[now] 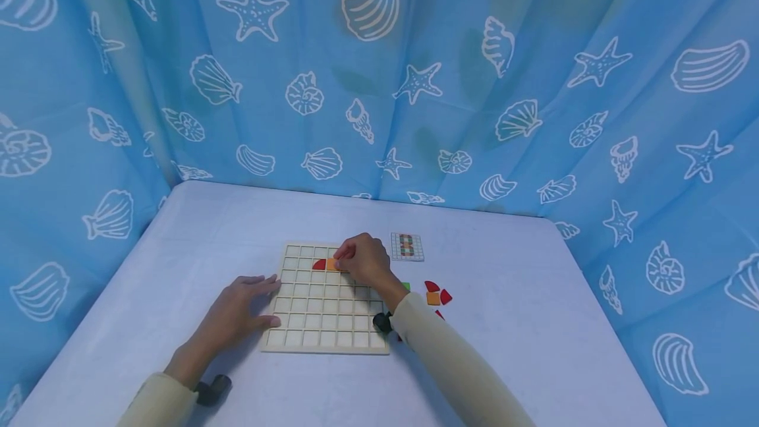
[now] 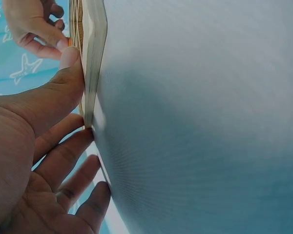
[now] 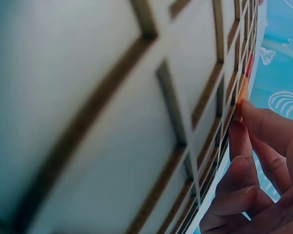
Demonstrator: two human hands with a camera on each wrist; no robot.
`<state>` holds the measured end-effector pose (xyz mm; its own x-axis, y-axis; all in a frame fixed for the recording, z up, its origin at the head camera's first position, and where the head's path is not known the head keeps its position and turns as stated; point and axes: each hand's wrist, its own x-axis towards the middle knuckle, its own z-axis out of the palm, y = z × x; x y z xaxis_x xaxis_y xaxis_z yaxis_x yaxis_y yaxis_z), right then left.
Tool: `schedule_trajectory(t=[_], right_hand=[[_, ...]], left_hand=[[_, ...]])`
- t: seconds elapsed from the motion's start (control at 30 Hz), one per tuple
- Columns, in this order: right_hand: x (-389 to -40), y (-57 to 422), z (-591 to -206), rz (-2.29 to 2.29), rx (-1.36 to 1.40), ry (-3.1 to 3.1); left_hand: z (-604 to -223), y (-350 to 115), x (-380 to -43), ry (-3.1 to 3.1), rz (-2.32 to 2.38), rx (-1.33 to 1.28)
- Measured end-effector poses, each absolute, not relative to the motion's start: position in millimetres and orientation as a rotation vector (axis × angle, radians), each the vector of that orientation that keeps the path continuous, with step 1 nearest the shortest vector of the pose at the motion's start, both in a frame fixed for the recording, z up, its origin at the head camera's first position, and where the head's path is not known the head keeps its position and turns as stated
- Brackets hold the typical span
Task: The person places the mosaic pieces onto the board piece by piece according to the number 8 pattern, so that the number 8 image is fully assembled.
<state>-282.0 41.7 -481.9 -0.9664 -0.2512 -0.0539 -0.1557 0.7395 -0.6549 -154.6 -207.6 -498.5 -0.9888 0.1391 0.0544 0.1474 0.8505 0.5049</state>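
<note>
A pale wooden grid board (image 1: pixel 323 350) lies on the table. My left hand (image 1: pixel 237 308) is at its left edge, thumb and fingers spread apart; in the left wrist view the thumb (image 2: pixel 71 61) rests against the board's rim. My right hand (image 1: pixel 366 259) reaches over the upper part of the board. Its thumb and fingertips pinch an orange tile (image 3: pixel 243 92), which sits at the grid beside a red quarter-round tile (image 1: pixel 319 265). The fingers partly cover the orange tile in the head view.
Right of the board lie loose tiles: red quarter-rounds (image 1: pixel 431 286), an orange square (image 1: pixel 433 298) and a green piece (image 1: pixel 406 286) partly behind the right wrist. A small pattern card (image 1: pixel 407 247) lies beyond them. A blue shell-print curtain (image 1: pixel 379 84) surrounds the table.
</note>
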Motion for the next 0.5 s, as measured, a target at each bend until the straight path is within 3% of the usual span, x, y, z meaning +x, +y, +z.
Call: schedule_trajectory(t=[0.5], right_hand=[[-275.6,58.7,-483.1,-1.174,-0.329,2.694]], left_hand=[[-492.0,-205.0,-151.8,-3.008,-0.835,-0.224]])
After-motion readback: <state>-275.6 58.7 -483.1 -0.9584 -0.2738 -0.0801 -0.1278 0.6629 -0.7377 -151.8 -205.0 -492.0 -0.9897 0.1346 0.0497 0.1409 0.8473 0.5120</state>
